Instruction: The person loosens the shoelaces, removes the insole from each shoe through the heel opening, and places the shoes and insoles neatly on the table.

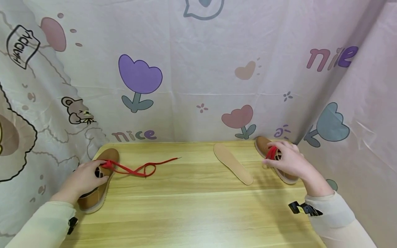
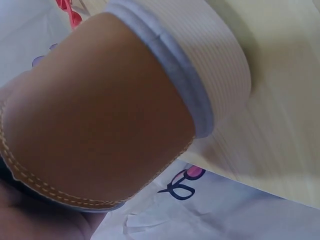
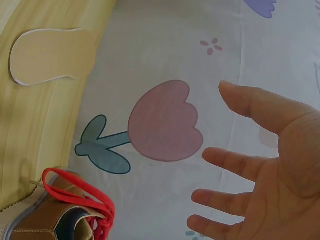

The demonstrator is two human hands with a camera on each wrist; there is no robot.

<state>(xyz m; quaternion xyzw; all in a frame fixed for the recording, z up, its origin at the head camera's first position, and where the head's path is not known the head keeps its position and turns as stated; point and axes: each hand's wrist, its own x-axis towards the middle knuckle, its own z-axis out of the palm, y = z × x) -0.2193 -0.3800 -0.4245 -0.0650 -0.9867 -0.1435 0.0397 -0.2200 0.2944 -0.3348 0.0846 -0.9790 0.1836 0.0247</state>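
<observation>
At the left end of the table a brown lace-up shoe stands with its toe pointing away. My left hand grips it around the opening, thumb on the near side; the left wrist view shows the shoe's heel up close. From its front, a red lace trails right across the table. My right hand hovers over a second brown shoe at the far right, fingers spread and holding nothing. Bunched red laces lie on that shoe.
Between the shoes, nearer the right one, lies a tan insole. All rests on a wooden table. A printed white curtain encloses the table's back and both sides.
</observation>
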